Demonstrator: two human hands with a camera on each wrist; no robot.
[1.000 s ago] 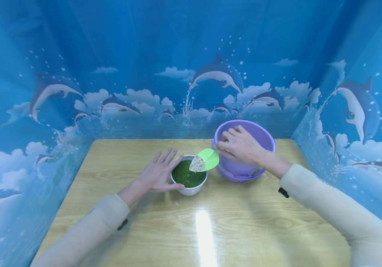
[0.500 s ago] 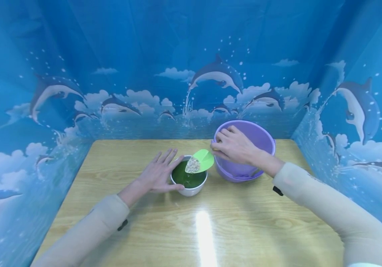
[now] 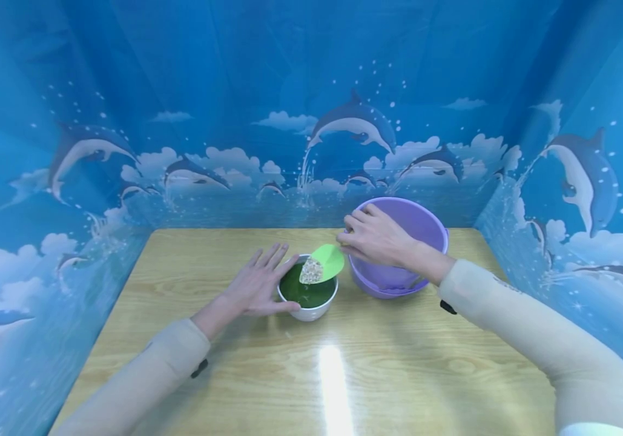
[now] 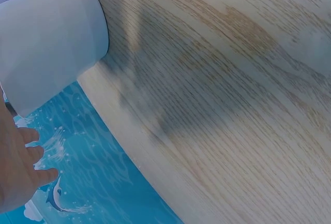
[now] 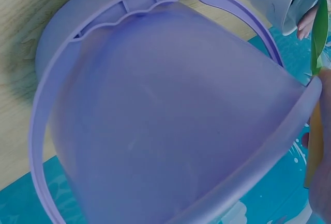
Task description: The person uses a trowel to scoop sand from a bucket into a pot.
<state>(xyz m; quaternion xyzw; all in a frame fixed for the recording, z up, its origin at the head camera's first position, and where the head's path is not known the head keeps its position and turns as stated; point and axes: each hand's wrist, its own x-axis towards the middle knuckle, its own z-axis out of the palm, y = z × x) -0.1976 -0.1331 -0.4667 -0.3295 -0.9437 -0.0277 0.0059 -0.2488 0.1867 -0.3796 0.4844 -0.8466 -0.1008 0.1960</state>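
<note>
My left hand (image 3: 259, 284) rests against the left side of a white bowl (image 3: 313, 313), fingers spread and thumb along the near rim. Dark green liquid (image 3: 297, 292) with a few small bits shows inside the bowl. Over the bowl's right part hangs the bright green blade of a small hand shovel (image 3: 332, 259), carrying pale granules (image 3: 311, 272) at its tip. My right hand (image 3: 376, 239) grips the shovel by its handle (image 5: 314, 154), which looks light brown in the right wrist view. In the left wrist view, the bowl's outer wall (image 4: 51, 38) is beside my fingers.
A purple bucket (image 3: 422, 221) stands right of the bowl, under my right hand and forearm. Its handle (image 5: 41, 131) hangs down on the near side. The wooden table (image 3: 224, 375) ends at a blue dolphin-print curtain (image 3: 207, 121) at the back and sides.
My right hand and the shovel have moved left, bringing the granules further over the bowl. My left hand has stayed in place.
</note>
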